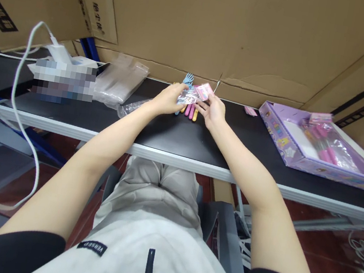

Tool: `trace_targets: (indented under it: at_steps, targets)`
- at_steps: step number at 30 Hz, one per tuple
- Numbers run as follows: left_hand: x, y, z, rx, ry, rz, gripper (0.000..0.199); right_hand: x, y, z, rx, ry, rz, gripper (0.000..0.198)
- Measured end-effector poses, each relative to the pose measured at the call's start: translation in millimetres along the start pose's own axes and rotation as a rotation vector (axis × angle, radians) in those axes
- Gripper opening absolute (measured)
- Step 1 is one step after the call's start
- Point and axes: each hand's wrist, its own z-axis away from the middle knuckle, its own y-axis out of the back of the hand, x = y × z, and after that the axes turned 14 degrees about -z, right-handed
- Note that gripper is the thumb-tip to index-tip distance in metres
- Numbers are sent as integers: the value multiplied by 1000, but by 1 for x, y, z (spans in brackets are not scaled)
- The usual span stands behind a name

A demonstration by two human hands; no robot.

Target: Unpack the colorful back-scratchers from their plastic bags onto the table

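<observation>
In front of me on the black table, my left hand pinches one end of a clear plastic bag. At the bag's other end is a pink printed card, which the thumb and index finger of my right hand grip; its other fingers are loosely spread. Several back scratchers lie under and behind the bag. One shows a blue hand-shaped head, others show pink handles and a yellow handle. The bag and my fingers partly cover them.
To the right stands a purple open box holding packaged pink-handled items. A small pink card lies left of it. Stacked clear bags are at left, beside a white charger with its cable. Cardboard walls rise behind.
</observation>
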Motion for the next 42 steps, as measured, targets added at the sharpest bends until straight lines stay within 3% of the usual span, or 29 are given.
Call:
trace_targets:
  at_steps: [8, 15, 34, 42]
  targets:
    - [8, 2, 2, -29, 68, -55, 68, -6, -6, 12, 10, -18, 85, 16]
    - [22, 5, 2, 33, 136, -80, 65, -9, -17, 28, 9, -63, 151, 22]
    - [14, 2, 1, 76, 143, -51, 61, -16, -7, 15, -28, -117, 147, 22]
    - [14, 4, 1, 79, 163, -66, 60, -20, -9, 17, -2, -47, 90, 19]
